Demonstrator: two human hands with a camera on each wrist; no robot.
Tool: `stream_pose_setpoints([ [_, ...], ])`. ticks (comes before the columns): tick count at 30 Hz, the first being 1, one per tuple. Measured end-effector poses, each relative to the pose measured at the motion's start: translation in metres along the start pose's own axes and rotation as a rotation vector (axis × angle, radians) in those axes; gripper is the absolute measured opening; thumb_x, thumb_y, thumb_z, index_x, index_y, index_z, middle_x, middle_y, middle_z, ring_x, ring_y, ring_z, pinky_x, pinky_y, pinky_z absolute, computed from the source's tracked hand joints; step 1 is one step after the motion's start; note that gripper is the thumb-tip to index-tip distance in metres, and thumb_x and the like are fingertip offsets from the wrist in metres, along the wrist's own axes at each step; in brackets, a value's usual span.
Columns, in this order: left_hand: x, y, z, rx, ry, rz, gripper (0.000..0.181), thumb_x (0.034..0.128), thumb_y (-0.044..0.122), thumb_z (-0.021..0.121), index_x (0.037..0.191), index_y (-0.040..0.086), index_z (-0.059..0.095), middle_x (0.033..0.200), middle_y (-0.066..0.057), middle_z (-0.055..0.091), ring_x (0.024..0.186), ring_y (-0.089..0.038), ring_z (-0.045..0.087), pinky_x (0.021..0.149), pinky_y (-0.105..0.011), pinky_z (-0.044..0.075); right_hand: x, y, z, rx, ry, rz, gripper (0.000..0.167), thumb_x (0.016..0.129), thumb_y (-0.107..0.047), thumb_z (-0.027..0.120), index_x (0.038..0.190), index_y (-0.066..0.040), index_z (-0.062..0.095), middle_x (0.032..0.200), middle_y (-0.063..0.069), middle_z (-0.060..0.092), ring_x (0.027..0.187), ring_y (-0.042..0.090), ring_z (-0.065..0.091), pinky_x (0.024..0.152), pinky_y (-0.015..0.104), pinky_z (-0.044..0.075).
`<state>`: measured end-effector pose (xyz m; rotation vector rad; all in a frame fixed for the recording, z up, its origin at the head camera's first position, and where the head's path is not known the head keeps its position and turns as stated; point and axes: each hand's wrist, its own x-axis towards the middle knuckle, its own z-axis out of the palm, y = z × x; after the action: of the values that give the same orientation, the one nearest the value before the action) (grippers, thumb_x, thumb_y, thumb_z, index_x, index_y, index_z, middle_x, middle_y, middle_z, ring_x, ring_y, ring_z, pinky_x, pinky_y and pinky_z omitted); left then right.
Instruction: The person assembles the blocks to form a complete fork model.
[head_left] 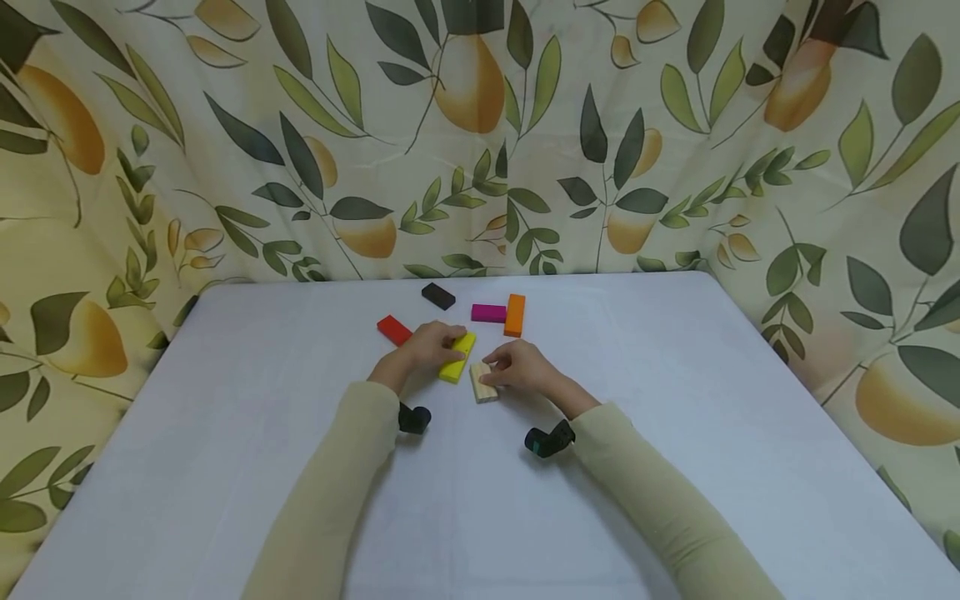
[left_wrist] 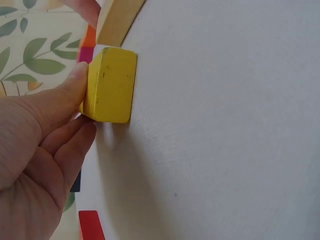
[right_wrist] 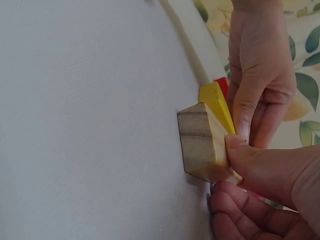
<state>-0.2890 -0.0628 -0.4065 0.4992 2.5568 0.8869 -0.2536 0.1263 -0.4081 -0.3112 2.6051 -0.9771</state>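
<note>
In the head view a yellow block [head_left: 456, 360] lies slanted on the table, pinched by the left hand [head_left: 424, 348] between thumb and fingers. Just right of it, the right hand [head_left: 525, 367] pinches a plain wooden block [head_left: 482, 385]. A narrow gap separates the two blocks there. The left wrist view shows the left thumb on the side of the yellow block [left_wrist: 112, 85]. From the right wrist, the end of the wooden block [right_wrist: 197, 142] faces the camera, with the right thumb along its side.
Behind the left hand lies a red block [head_left: 394, 330]. A black block [head_left: 438, 296] is farther back. A magenta block [head_left: 488, 313] touches an upright-lying orange block [head_left: 514, 315] at the back. The white table [head_left: 225, 433] meets a leaf-patterned cloth behind.
</note>
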Motion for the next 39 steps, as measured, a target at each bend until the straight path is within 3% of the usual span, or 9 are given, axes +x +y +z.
stream_pose_setpoints([
  [9, -0.003, -0.001, 0.009, -0.067, 0.053, -0.027, 0.056, 0.0887, 0.019, 0.062, 0.139, 0.01, 0.039, 0.138, -0.006, 0.044, 0.124, -0.02, 0.041, 0.1, -0.031, 0.035, -0.006, -0.002, 0.002, 0.012, -0.002, 0.024, 0.04, 0.077, -0.024, 0.075, 0.11, -0.003, 0.067, 0.074, 0.004, 0.06, 0.07, 0.019, 0.049, 0.057, 0.021, 0.043],
  [21, -0.003, -0.003, 0.015, -0.06, 0.081, 0.0, 0.055, 0.0895, 0.02, 0.061, 0.139, 0.009, 0.039, 0.141, -0.005, 0.041, 0.126, -0.019, 0.039, 0.102, -0.03, 0.032, -0.018, -0.002, 0.005, -0.003, 0.017, -0.046, 0.039, 0.077, -0.024, 0.075, 0.108, -0.001, 0.067, 0.07, 0.003, 0.057, 0.067, 0.018, 0.047, 0.055, 0.022, 0.04],
  [29, -0.006, -0.003, 0.017, -0.038, 0.111, 0.036, 0.055, 0.0901, 0.019, 0.059, 0.139, 0.005, 0.038, 0.143, -0.006, 0.036, 0.13, -0.02, 0.034, 0.104, -0.03, 0.029, -0.023, -0.002, 0.01, 0.001, 0.096, -0.033, 0.038, 0.076, -0.023, 0.076, 0.107, -0.002, 0.068, 0.071, 0.001, 0.059, 0.067, 0.017, 0.048, 0.055, 0.023, 0.04],
  [39, -0.009, -0.001, 0.022, -0.025, 0.13, 0.037, 0.054, 0.0927, 0.021, 0.056, 0.14, 0.005, 0.034, 0.145, -0.004, 0.032, 0.133, -0.018, 0.029, 0.106, -0.031, 0.024, -0.029, -0.002, 0.014, 0.011, 0.11, -0.027, 0.036, 0.076, -0.022, 0.076, 0.104, -0.001, 0.069, 0.069, 0.001, 0.058, 0.063, 0.016, 0.048, 0.053, 0.023, 0.039],
])
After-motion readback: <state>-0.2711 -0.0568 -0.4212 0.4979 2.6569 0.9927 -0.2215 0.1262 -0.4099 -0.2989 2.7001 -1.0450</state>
